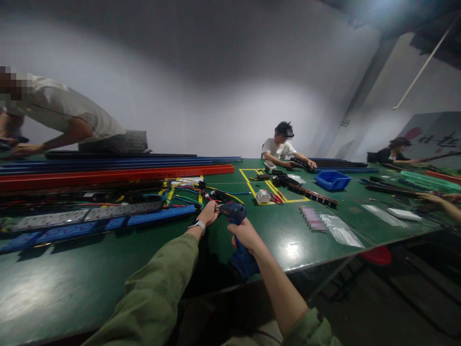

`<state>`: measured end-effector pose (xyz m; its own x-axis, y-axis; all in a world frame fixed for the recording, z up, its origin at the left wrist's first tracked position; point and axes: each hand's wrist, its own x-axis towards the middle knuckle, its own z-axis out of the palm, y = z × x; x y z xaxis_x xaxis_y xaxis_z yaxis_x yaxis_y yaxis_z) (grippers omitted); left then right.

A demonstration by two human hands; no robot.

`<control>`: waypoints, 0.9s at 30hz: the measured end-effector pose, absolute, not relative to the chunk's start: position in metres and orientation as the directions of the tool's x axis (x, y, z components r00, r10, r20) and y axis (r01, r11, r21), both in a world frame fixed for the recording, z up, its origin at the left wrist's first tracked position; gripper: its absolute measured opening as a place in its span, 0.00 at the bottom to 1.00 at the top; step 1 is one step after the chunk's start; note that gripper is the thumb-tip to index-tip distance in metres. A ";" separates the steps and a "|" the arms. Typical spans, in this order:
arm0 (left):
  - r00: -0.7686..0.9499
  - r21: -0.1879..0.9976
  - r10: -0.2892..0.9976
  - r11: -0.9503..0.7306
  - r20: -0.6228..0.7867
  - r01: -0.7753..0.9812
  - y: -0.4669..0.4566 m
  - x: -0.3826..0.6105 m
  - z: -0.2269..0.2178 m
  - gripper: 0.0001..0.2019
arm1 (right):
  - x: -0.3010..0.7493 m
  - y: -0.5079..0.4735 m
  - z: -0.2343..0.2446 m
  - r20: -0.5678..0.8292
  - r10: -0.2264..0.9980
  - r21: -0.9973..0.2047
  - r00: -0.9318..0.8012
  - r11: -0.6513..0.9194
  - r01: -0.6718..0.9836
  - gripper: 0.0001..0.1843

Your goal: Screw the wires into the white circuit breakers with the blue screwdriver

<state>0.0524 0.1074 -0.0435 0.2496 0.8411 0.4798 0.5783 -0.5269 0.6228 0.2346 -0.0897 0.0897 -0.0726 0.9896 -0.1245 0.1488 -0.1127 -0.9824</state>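
My right hand is wrapped around the grip of a blue cordless drill, whose battery base hangs low at the table's front edge. The drill's nose points left, towards my left hand. That hand is closed right at the drill's tip; what its fingers grip there is too small to make out. Just left of it ends a long power strip with blue sections and a row of grey-white sockets. Coloured wires lie loosely behind the hand.
Orange rails and blue rails run along the back left. A white terminal block, a copper-coloured strip, a blue bin and plastic bags lie to the right. Co-workers are busy around the green table.
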 end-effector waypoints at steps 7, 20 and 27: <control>0.238 0.645 0.853 -0.510 0.465 0.568 0.108 0.052 -0.044 0.08 | 0.235 -0.090 0.091 -0.129 0.989 -0.982 -0.075 -0.117 0.150 0.22; 0.236 0.652 0.851 -0.514 0.469 0.558 0.109 0.052 -0.046 0.09 | 0.236 -0.087 0.085 -0.107 0.991 -0.987 -0.081 -0.096 0.131 0.20; 0.252 0.621 0.838 -0.532 0.484 0.576 0.109 0.052 -0.047 0.07 | 0.235 -0.088 0.091 -0.162 0.984 -0.980 -0.072 -0.152 0.128 0.21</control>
